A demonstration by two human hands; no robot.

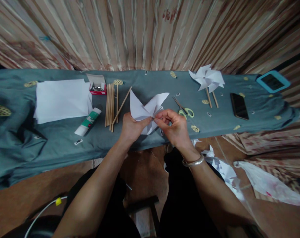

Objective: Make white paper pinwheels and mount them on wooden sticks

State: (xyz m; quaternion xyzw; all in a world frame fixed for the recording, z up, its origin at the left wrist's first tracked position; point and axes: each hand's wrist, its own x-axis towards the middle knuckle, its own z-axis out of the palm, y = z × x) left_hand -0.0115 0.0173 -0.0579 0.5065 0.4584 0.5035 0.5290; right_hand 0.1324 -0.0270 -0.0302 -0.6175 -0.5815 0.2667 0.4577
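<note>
Holding: both hands are gripping a half-folded white paper pinwheel (147,110) just above the near edge of the table (53,145), at mid-frame.
Pinwheel: two pointed flaps are standing up and away from the person; the lower part is lying hidden behind the hands.
Left hand (132,127): coming in from below with the forearm angled up and right; fingers are curled under the paper, thumb pressing toward the centre, pinching the sheet from the left.
Right hand (173,127): wrist is bending inward, a metal bangle (193,162) sitting on it; thumb and forefinger are pressed together, pinching at the pinwheel's centre where they nearly meet the left thumb. What sits between the fingertips is too small to tell.
Sticks: a row of wooden sticks (110,105) is lying just left of the hands, one leaning diagonally across toward the paper.
Glue: a white and green tube (87,121) is resting left of the sticks.
Box: a small red box (97,84) is sitting open behind the sticks, its flap raised, something small and shiny inside.
Paper stack: white sheets (62,99) are lying at the left.
Scissors: a green-handled pair (185,110) is lying just right of the hands.
Finished piece: a white pinwheel on sticks (207,79) is lying farther right.
Phone: a dark phone (239,105) is lying flat beyond it; a blue-framed device (272,81) is sitting at the far right edge.
Floor: paper scraps (221,167) are lying beside the right forearm.
</note>
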